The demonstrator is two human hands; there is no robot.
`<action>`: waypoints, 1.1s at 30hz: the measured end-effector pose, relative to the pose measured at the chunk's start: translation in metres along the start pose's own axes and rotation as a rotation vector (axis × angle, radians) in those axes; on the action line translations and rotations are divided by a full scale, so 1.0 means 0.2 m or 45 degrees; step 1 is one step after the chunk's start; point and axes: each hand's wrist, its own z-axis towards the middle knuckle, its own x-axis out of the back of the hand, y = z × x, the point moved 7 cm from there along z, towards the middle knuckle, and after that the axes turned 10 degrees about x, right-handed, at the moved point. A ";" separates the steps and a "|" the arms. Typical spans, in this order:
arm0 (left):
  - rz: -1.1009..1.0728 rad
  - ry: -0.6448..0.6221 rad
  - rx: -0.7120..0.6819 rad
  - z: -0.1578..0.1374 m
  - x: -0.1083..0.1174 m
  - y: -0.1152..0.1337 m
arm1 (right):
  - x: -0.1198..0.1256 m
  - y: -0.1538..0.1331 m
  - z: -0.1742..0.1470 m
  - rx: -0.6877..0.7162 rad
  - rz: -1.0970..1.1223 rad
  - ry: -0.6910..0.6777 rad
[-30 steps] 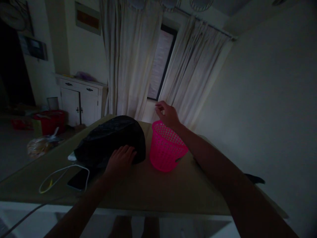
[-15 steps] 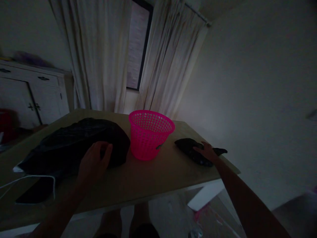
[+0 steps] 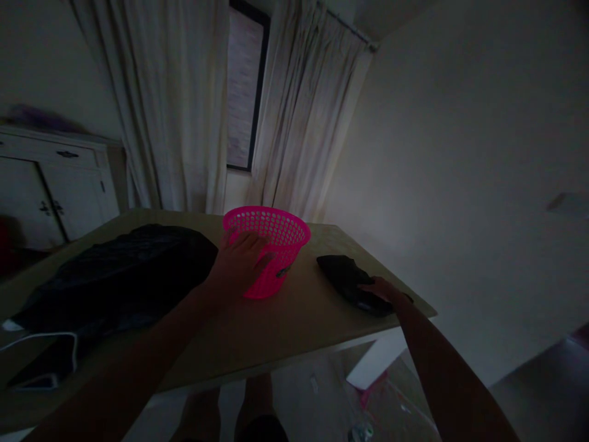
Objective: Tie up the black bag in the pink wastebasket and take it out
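Note:
A pink plastic basket (image 3: 294,239) with a perforated wall stands upright on the table. My left hand (image 3: 242,261) is in front of its left side, fingers apart, overlapping the rim in view; whether it touches the basket I cannot tell. To the right lies a small black bag (image 3: 343,279), flat and soft-looking. My right hand (image 3: 381,288) is on the bag's right end, its fingers closed on the material. Left of the basket a large black plastic bag (image 3: 124,270) lies bulging, beyond my left forearm.
The table (image 3: 294,328) has its front edge close to my legs. A white cable (image 3: 50,334) and a dark flat phone-like object (image 3: 39,374) lie at the front left. Behind are curtains (image 3: 175,110) and a white cabinet (image 3: 78,190); a wall (image 3: 437,172) rises on the right.
My left hand has moved right, from the large black bag to the front of the basket, and its fingers have spread. My right hand has closed on the small bag's right end.

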 end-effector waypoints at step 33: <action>-0.342 -0.416 -0.073 -0.06 0.22 0.23 | 1.08 -2.18 -0.26 1.381 0.068 0.593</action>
